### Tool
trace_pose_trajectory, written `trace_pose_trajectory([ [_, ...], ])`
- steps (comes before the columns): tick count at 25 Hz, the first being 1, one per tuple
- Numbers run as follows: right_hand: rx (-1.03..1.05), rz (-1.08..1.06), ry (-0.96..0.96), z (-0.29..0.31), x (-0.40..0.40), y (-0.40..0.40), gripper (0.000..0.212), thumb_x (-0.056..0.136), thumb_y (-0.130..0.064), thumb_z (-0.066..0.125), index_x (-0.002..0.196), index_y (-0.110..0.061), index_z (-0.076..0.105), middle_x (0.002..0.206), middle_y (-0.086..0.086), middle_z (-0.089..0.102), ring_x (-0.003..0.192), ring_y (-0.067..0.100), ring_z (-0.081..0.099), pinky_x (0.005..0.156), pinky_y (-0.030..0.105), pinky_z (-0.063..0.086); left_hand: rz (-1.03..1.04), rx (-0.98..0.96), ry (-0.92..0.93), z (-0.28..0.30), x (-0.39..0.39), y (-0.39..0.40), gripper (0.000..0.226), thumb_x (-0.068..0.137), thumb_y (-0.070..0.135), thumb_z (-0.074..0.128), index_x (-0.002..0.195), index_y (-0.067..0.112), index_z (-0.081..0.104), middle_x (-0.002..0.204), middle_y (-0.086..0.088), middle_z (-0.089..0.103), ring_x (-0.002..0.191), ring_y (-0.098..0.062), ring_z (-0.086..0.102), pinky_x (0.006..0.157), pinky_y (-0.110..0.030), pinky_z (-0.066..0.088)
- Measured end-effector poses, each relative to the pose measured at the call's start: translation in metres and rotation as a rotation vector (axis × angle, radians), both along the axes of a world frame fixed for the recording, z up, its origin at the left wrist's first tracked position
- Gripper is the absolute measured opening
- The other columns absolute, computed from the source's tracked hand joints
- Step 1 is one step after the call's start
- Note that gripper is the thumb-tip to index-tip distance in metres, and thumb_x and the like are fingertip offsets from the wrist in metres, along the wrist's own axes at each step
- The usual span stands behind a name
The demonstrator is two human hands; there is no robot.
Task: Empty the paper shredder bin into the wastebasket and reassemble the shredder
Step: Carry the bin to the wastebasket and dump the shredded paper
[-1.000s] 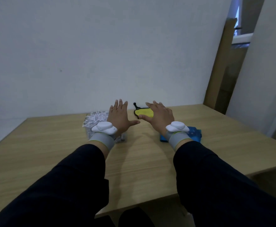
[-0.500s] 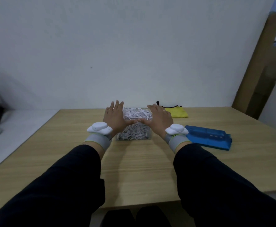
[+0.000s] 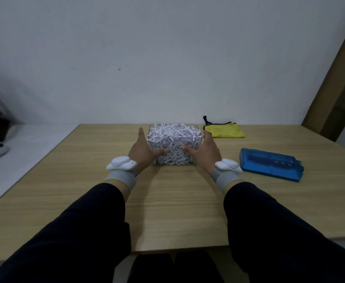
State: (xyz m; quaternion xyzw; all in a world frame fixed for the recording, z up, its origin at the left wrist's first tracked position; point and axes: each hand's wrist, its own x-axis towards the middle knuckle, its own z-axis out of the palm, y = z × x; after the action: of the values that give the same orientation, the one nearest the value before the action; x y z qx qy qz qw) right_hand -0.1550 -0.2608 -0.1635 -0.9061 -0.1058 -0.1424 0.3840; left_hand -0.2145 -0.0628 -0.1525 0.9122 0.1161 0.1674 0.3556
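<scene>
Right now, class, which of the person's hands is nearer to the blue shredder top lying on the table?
Right. The right hand is at the clear bin's right side, facing the blue shredder top. The left hand is at the bin's far side.

bare table (image 3: 173, 201) in front of bin (image 3: 174, 148) | left of bin: open tabletop | right: blue shredder top (image 3: 270, 164) near, yellow cloth (image 3: 224, 130) behind | wall (image 3: 167, 58) close behind bin
</scene>
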Motion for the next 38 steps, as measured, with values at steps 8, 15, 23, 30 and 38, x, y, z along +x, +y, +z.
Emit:
trace_pose_trajectory([
  [8, 0.297, 0.021, 0.125, -0.019, -0.001, 0.002, 0.107, 0.060, -0.073, 0.072, 0.139, -0.011, 0.035, 0.139, 0.008, 0.049, 0.126, 0.028, 0.048, 0.101, 0.046, 0.044, -0.022, -0.298, -0.039, -0.025, 0.010, 0.001, 0.113, 0.073, 0.049, 0.074, 0.151, 0.010, 0.003, 0.151, -0.014, 0.036, 0.134, -0.030, 0.041, 0.103, -0.036, 0.040],
  [15, 0.389, 0.143, 0.134, -0.017, -0.003, 0.007, 0.090, 0.061, -0.070, 0.073, 0.132, -0.021, 0.046, 0.131, 0.000, 0.059, 0.118, 0.022, 0.057, 0.098, 0.039, 0.048, -0.079, -0.359, -0.139, -0.024, 0.016, 0.000, 0.105, 0.063, 0.063, 0.074, 0.147, 0.024, 0.024, 0.136, -0.001, 0.056, 0.121, -0.019, 0.054, 0.096, -0.027, 0.043],
  [23, 0.420, 0.173, 0.182, -0.011, 0.003, 0.004, 0.095, 0.069, -0.056, 0.076, 0.143, -0.013, 0.034, 0.141, 0.007, 0.053, 0.126, 0.027, 0.051, 0.102, 0.037, 0.044, -0.097, -0.373, -0.204, -0.021, 0.021, -0.004, 0.089, 0.066, 0.053, 0.078, 0.141, 0.028, 0.037, 0.126, 0.005, 0.063, 0.114, -0.014, 0.059, 0.091, -0.021, 0.040],
  [30, 0.447, 0.148, 0.120, 0.001, 0.004, -0.026, 0.092, 0.067, -0.059, 0.076, 0.140, -0.017, 0.040, 0.136, 0.003, 0.058, 0.122, 0.023, 0.055, 0.097, 0.032, 0.045, -0.161, -0.314, -0.225, -0.001, 0.028, -0.031, 0.085, 0.065, 0.060, 0.074, 0.139, 0.030, 0.042, 0.123, 0.009, 0.065, 0.110, -0.010, 0.060, 0.090, -0.019, 0.039],
  [38, 0.471, 0.059, 0.016, 0.029, 0.010, -0.084, 0.081, 0.074, -0.052, 0.074, 0.138, -0.016, 0.041, 0.134, 0.002, 0.057, 0.120, 0.023, 0.054, 0.090, 0.028, 0.043, -0.220, -0.236, -0.228, 0.030, 0.060, -0.086, 0.093, 0.060, 0.071, 0.069, 0.139, 0.029, 0.043, 0.122, 0.003, 0.066, 0.112, -0.016, 0.061, 0.091, -0.028, 0.046],
])
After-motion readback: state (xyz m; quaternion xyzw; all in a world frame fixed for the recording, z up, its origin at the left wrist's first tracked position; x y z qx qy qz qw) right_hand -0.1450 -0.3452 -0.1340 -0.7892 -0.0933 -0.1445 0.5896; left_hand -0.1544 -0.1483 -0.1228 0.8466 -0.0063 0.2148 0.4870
